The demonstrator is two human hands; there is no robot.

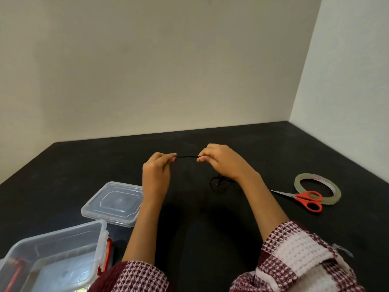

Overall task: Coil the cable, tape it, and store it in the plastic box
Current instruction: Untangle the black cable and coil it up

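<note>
A thin black cable (187,157) is stretched in a short straight run between my two hands above the dark table. My left hand (156,173) pinches its left end with thumb and fingertips. My right hand (219,160) pinches the other end, fingers curled. More of the cable (217,182) lies in loose loops on the table just below my right wrist. A roll of clear tape (317,189) lies flat at the right. The open clear plastic box (52,256) with red latches stands at the bottom left.
Orange-handled scissors (305,200) lie partly on the tape roll, blades pointing left. A clear plastic lid (113,203) rests flat beside the box. Pale walls bound the black table (189,218) at the back and right.
</note>
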